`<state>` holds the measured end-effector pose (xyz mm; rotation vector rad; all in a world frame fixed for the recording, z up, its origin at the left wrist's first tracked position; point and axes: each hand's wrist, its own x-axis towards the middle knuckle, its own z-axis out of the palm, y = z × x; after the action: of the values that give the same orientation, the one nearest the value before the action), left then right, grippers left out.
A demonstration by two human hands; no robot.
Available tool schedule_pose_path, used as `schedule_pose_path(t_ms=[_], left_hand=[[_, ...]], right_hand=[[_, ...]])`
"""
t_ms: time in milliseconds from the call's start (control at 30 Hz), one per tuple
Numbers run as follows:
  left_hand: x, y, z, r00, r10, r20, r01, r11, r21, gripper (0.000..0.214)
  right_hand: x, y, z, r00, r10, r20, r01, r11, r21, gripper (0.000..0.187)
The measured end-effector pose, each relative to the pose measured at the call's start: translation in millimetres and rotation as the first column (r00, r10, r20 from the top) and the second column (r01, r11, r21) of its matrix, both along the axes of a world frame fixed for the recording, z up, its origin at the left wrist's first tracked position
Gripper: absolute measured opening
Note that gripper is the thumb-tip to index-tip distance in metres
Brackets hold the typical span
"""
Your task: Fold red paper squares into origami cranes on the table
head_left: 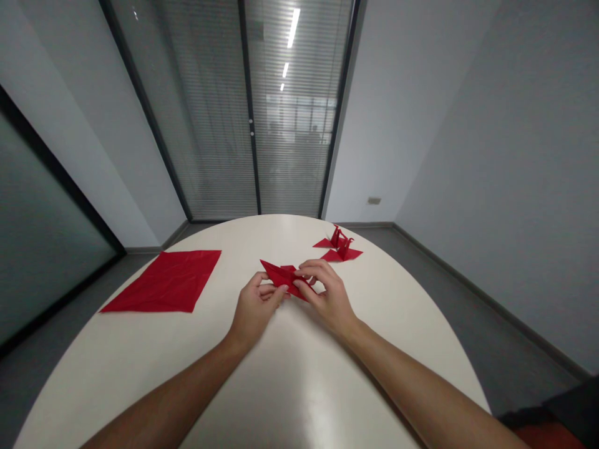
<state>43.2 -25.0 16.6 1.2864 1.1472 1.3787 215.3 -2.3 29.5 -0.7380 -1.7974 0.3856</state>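
Nearest the camera are two bare forearms, the left forearm (178,393) and the right forearm (407,374), both slanting in over the pale round table (299,374) toward the folded red paper (279,273); the left hand (250,308) has its thumb and fingers closed lightly on the near left part of the paper, the thumb pressed to its lower edge; the right hand (331,293) pinches the right part, thumb on the near face and forefinger along the top, the other fingers curled and partly hidden; the paper thus lies between the two grips, bridging them, with one sharp point jutting up and left past the left fingertips; whether its underside touches the table, I cannot tell.

Beyond the folded paper and to its right stand two red paper cranes, the front crane (344,252) and the rear crane (336,238), close together with wings spread; well to the left of the folded paper lies a flat, creased red sheet (163,280); past it all, farther off, rises a glass partition with blinds (290,156).
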Motion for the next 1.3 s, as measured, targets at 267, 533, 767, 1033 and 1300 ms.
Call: schedule_pose_path(t_ms=[267,533,767,1033,1300], left_hand=[[-2,3,0.4,0.999,0.034,-0.023,-0.034,0.999,-0.003,0.031],[-3,-1,0.8,0.999,-0.041,-0.021,0.042,0.998,0.047,0.033],[-5,5,-2.4,1.0,0.009,-0.006,-0.008,0.999,0.053,0.032],[-3,8,-9.1,0.999,0.008,0.041,-0.012,0.995,0.095,0.027],[-4,5,-5.6,1.0,-0.013,-0.003,0.013,0.993,0.116,0.024]], right_hand=[[1,-2,-4.9,0.982,0.054,0.179,-0.073,0.992,0.1,0.027],[5,2,-4.1,0.979,0.015,0.203,-0.051,0.983,0.174,0.019],[6,1,-4.0,0.93,0.085,0.358,-0.168,0.964,0.207,0.025],[3,1,-3.5,0.994,-0.071,0.078,0.071,0.997,0.004,0.025],[-1,-1,-5.4,0.996,0.074,-0.055,-0.083,0.978,-0.193,0.013]])
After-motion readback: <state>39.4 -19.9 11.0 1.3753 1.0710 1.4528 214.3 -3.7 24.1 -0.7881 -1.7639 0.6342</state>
